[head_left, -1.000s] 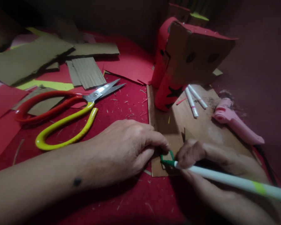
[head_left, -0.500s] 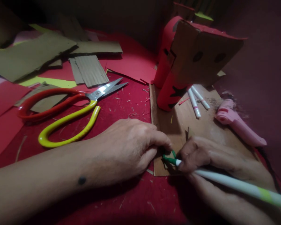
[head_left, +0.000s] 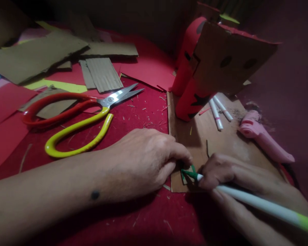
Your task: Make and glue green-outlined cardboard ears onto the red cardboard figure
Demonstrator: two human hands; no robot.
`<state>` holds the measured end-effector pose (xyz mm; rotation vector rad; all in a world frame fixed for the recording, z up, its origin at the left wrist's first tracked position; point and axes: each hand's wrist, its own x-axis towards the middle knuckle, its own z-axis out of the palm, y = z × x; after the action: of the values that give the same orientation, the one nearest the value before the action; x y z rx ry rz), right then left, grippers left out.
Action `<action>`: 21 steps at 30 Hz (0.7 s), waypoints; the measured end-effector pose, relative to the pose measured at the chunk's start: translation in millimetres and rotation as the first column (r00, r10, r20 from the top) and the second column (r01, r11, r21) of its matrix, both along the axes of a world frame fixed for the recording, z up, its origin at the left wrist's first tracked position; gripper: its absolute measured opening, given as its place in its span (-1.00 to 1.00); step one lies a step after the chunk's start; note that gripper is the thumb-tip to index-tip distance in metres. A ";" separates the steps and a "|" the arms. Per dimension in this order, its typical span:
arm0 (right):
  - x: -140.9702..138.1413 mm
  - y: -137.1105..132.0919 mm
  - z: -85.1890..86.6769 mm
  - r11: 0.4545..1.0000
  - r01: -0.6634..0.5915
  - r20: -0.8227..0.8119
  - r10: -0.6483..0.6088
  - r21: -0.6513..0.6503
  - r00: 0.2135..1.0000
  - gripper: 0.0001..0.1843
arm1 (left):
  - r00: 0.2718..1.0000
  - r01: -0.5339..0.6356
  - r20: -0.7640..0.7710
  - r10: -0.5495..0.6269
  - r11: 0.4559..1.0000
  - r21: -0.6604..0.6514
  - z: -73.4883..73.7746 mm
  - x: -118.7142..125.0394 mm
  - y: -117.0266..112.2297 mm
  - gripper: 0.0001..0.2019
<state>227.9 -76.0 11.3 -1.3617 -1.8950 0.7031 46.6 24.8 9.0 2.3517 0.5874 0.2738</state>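
Observation:
My right hand pinches a white felt-tip marker with a green tip and a light green band. The marker's tip rests on a small cardboard piece that has green strokes along its edges. From the left, my left hand has its fingers curled, the fingertips holding that piece down on a wooden board. Behind my hands a red paper figure with black markings and a brown cardboard box part stands on the board.
Scissors with red and yellow handles lie blades apart on the red cloth. Cardboard scraps and red paper are piled behind them. Two white marker-like sticks and a pink glue gun are at the right.
The marker's tip has shifted slightly along the cardboard piece's left edge, where a green stroke now shows. The whole view has slid a little, with things appearing farther right.

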 end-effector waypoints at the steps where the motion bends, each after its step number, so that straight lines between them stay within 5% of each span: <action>1: -0.5 0.1 -0.4 1.000 -0.005 0.016 0.005 0.017 1.000 -0.84 | 1.000 -0.004 -0.006 0.004 1.000 -0.001 0.1 0.1 0.1 -0.71; 17: -5.1 -2.4 6.9 0.999 -0.030 0.049 0.032 -0.035 0.998 -0.81 | 1.000 0.000 0.017 0.000 1.000 0.014 -0.2 -0.8 -0.7 -0.71; 21: -2.5 -1.3 5.7 0.999 -0.002 0.025 0.001 0.037 1.000 -0.80 | 1.000 -0.004 -0.005 0.004 1.000 0.007 -0.9 -0.1 -0.5 -0.70</action>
<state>225.4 -77.2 17.1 -1.3519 -1.9189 0.6510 46.5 24.4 8.1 2.3588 0.5941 0.2725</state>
